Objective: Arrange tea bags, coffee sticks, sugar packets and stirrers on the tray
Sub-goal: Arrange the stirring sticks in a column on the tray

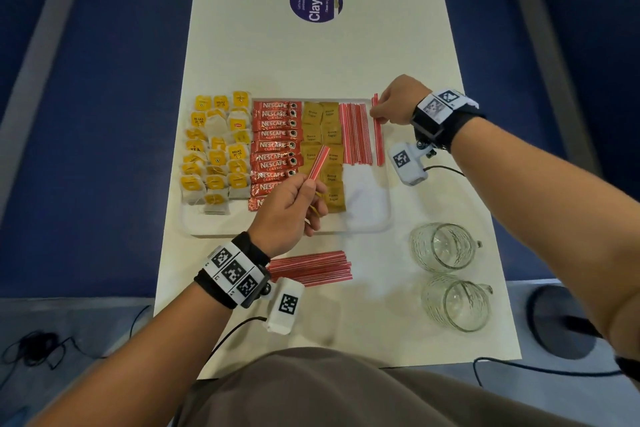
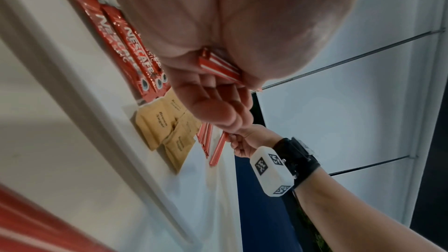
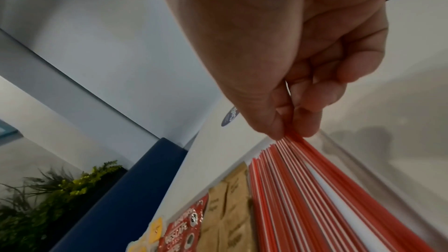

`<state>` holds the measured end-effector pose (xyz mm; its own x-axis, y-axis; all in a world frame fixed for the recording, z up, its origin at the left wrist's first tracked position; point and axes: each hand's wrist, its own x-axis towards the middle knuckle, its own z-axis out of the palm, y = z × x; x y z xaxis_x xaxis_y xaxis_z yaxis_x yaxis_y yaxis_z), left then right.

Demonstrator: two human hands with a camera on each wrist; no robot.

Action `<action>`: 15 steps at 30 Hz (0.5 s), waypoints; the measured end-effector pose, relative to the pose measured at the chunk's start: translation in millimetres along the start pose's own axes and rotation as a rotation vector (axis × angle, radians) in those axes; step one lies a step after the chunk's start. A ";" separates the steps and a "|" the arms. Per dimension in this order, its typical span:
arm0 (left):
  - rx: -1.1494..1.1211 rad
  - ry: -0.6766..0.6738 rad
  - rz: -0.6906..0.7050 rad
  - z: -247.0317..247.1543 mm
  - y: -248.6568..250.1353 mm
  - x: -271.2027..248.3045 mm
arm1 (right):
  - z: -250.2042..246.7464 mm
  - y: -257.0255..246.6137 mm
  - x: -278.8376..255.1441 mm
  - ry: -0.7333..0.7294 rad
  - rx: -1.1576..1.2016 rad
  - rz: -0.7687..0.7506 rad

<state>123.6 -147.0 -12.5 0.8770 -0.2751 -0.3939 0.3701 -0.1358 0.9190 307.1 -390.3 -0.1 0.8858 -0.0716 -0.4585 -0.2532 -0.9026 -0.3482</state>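
A white tray [image 1: 367,218] on the table holds yellow tea bags [image 1: 216,152] at its left. Beside them lie red Nescafe coffee sticks [image 1: 273,149], then brown sugar packets [image 1: 323,135], then a row of red-and-white stirrers [image 1: 356,135]. My right hand [image 1: 375,113] pinches the far end of a few stirrers [image 1: 378,139] at the tray's right edge; the pinch [image 3: 286,133] shows close up. My left hand [image 1: 306,185] holds a few stirrers [image 1: 318,163] above the sugar packets, gripped in curled fingers [image 2: 219,67]. More stirrers [image 1: 311,267] lie loose in front of the tray.
Two clear glass mugs [image 1: 445,246] [image 1: 457,302] stand on the table's right side, in front of the tray. A round purple sticker [image 1: 316,2] lies far back. The table is narrow, with blue floor on both sides and cables [image 1: 34,350] at lower left.
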 end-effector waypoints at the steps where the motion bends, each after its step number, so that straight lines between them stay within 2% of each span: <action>1: 0.005 -0.001 0.000 -0.5 -0.4 0.5 | 3.7 0.2 4.2 -0.004 -0.006 0.007; 8: 0.021 -0.006 0.007 -0.5 -3.3 -1.0 | 20.1 3.0 19.9 0.006 -0.020 0.062; 15: 0.014 -0.010 0.003 1.2 -5.2 -3.2 | 27.6 0.1 20.3 0.093 -0.029 0.079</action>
<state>118.5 -146.6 -16.0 0.8750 -0.2852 -0.3911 0.3627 -0.1486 0.9200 314.3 -380.2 -32.0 0.8963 -0.1806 -0.4051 -0.3132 -0.9044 -0.2898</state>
